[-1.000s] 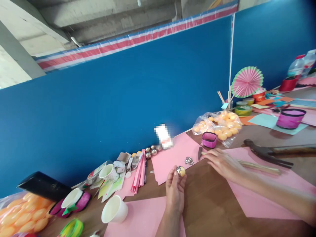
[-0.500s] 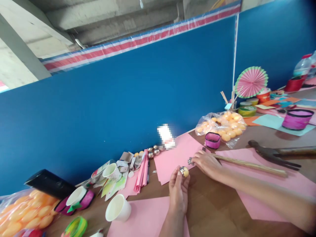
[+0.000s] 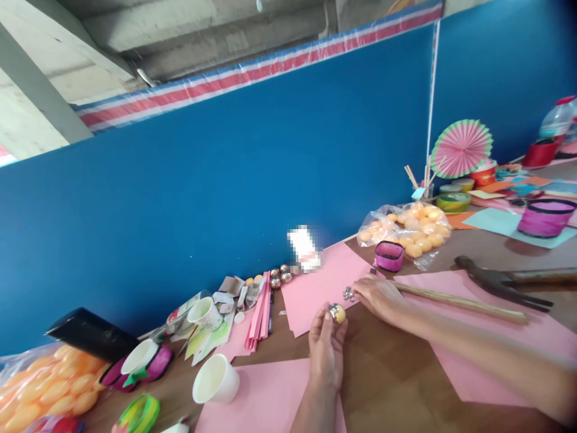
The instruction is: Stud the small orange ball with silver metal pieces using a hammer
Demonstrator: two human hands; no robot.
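Our left hand has its fingers and thumb closed around a small yellow ball, with silver bits covering the ball's left side. We hold it just above the brown table, in front of us.

Our right hand lies low with its fingers bent, the tips at a little pile of silver beads; we cannot tell whether any are pinched. The pile sits near the edge of a pink sheet.

A slim wooden handle runs out from behind our right wrist, over another pink sheet. Beyond it lies a bigger hammer.

Farther back we have a small purple box beside a clear bag of yellow balls. Shiny silver balls rest near the blue wall. To our left stands a white cup.
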